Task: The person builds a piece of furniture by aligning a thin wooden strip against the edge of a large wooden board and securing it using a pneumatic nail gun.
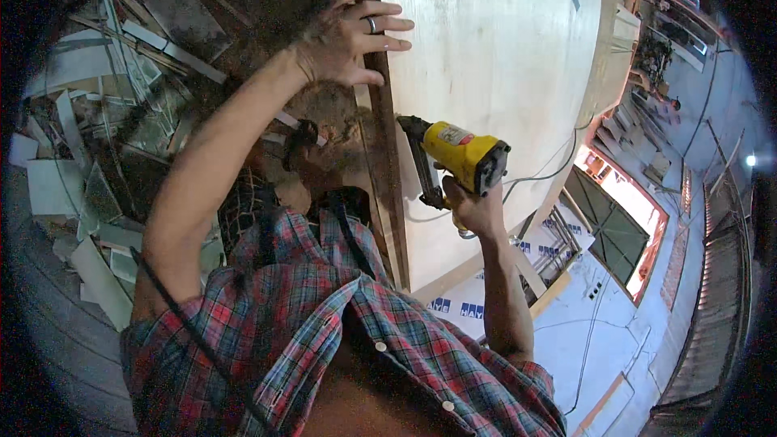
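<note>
A plaid shirt [340,340] fills the foreground. The right hand [477,209] is wrapped around a yellow nailer [461,158], its nose against the panel [494,73] edge. Farther up, the left hand [352,36] lies spread flat on the dark strip [390,162]. Offcuts [89,154] litter the floor.

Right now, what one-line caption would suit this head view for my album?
Left hand steadies a pale plywood panel while the right hand holds a yellow nail gun against its edge.
</note>
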The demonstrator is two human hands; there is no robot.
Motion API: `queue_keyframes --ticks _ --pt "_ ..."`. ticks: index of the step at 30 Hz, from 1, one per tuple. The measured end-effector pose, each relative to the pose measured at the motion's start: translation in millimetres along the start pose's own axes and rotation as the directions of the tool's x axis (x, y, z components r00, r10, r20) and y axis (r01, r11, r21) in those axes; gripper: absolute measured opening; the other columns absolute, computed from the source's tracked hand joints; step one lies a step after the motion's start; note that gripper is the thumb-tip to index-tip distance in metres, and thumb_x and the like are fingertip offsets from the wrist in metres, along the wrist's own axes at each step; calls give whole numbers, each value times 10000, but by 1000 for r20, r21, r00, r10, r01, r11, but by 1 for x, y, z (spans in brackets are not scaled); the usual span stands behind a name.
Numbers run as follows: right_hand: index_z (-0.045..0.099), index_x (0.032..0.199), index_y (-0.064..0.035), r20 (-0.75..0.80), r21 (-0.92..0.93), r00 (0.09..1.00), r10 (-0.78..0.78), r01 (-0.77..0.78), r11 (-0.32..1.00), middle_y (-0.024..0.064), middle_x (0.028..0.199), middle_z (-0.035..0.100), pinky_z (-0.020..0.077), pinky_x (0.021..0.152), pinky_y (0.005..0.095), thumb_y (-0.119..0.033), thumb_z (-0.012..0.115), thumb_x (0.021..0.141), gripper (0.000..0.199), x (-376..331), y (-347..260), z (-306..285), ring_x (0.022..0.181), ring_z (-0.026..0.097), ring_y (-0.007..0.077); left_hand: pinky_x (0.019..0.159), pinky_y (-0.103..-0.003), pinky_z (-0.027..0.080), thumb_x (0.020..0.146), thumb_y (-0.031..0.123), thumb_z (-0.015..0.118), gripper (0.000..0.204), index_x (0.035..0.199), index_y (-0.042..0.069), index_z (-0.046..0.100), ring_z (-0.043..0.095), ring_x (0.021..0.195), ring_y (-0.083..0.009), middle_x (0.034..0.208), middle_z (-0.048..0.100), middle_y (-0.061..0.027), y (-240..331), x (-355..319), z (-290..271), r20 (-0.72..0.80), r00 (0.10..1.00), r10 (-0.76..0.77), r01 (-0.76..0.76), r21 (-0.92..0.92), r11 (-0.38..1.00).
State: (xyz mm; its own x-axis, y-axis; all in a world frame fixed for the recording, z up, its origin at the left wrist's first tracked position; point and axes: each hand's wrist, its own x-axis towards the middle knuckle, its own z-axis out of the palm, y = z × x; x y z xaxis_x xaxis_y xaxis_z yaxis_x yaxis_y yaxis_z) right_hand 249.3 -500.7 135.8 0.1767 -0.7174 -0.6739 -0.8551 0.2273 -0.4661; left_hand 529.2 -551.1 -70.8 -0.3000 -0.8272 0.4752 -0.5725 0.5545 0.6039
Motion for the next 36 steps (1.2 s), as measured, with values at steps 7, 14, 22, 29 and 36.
queue_keyframes --ticks 7,14,22,29,36 --pt "515 1223 65 -98 133 995 -24 37 990 163 1121 645 583 759 325 52 652 822 424 -3 -15 -2 979 663 219 1112 -499 314 616 348 862 698 1266 258 624 404 1370 -226 1444 494 34 -6 11 -8 -9 999 -39 38 -28 999" --pt "563 1144 97 -113 34 974 -195 200 979 156 1009 688 584 697 304 26 653 850 316 25 -49 -15 821 700 189 1099 -534 338 773 515 748 635 1263 127 637 389 1366 -320 1413 495 -116 -58 56 -59 -76 997 14 1 202 979" --pt "579 1116 86 -60 96 985 -160 165 982 166 1018 690 577 704 307 23 656 843 291 40 -69 -25 839 703 191 1083 -499 356 780 643 688 677 1233 141 656 426 1328 -295 1383 520 -96 -64 53 -50 -121 990 66 -55 93 994" --pt "510 1378 -11 62 -68 985 -162 166 984 145 1251 650 520 914 324 -79 783 730 707 28 -83 -14 1071 663 222 995 -449 362 693 656 756 641 1101 164 711 472 1255 -253 1316 574 -45 -72 55 -54 -138 983 125 -120 44 992" --pt "490 1429 -152 197 -615 851 -487 494 615 60 1179 667 542 681 349 -200 684 761 697 38 -123 4 778 671 224 937 -415 345 615 622 814 623 1059 193 724 484 1177 -203 1289 595 8 -78 53 -46 -171 980 105 -109 -15 994"
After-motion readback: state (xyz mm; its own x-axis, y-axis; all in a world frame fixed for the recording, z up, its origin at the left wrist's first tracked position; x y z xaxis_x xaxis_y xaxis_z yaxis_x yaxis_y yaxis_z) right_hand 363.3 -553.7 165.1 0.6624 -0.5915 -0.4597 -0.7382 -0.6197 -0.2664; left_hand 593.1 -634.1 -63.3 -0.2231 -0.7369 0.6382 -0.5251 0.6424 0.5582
